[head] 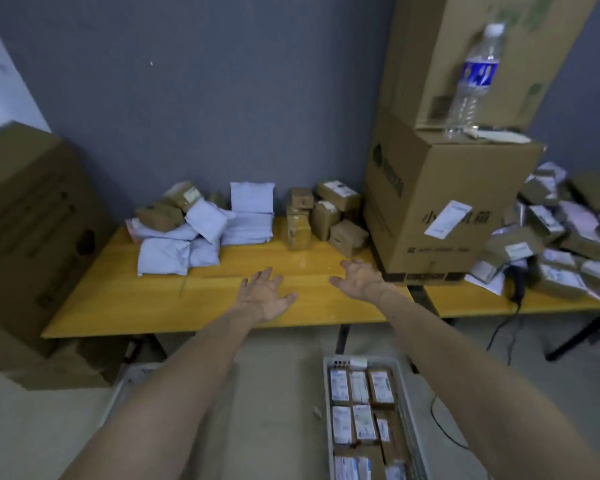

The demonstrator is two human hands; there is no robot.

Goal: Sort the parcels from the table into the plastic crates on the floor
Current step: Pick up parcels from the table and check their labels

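Left hand (265, 294) and right hand (359, 280) hover empty, fingers spread, over the yellow wooden counter (118, 306). White plastic crate (327, 386) on floor already holds rows of labelled boxes (360, 382); white poly mailers (174, 251) & small brown cardboard parcels (321, 220) at counter's rear not yet sorted. Task approx. midway.

Item 1: large cardboard box (440, 178) on your table (222, 271). You can read 1 printed character, 小, on its front, left of a white shipping label (448, 218) stuck aslant over the rest. The characters right of that label are too blurred to read. The small print lower down and the upright lettering on the left face are illegible.
Item 2: water bottle (475, 77). Blue band, white marks, unreadable.
Item 3: white labels on the parcels (336, 192) and in the crate (326, 393). The print is too small for you to read.
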